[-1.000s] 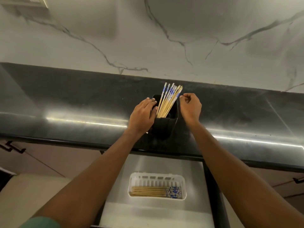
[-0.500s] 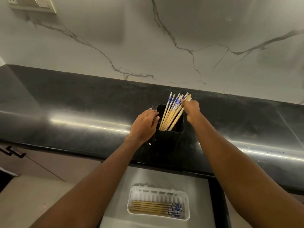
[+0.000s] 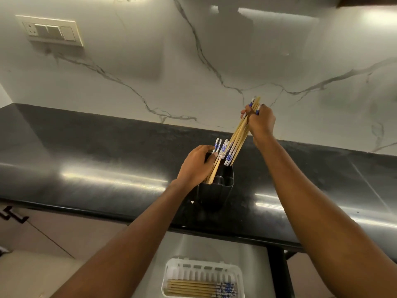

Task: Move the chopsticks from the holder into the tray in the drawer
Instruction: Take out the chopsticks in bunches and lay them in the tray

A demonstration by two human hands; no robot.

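Lift-out step: right hand (image 3: 261,123) grips chopsticks (image 3: 238,136), ends at holder (image 3: 217,194) mouth; left hand (image 3: 195,166) grips holder. Next, probably: lower, lay flat in tray (image 3: 202,274).

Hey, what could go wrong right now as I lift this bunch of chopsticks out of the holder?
1. The right hand grips the bundle only near its top ends, so a stick might slip free and miss the tray.
2. The bundle's lower tips sit close to the leftover chopsticks and the rim of the holder. They could snag and drag some out, though the left hand holds those back.
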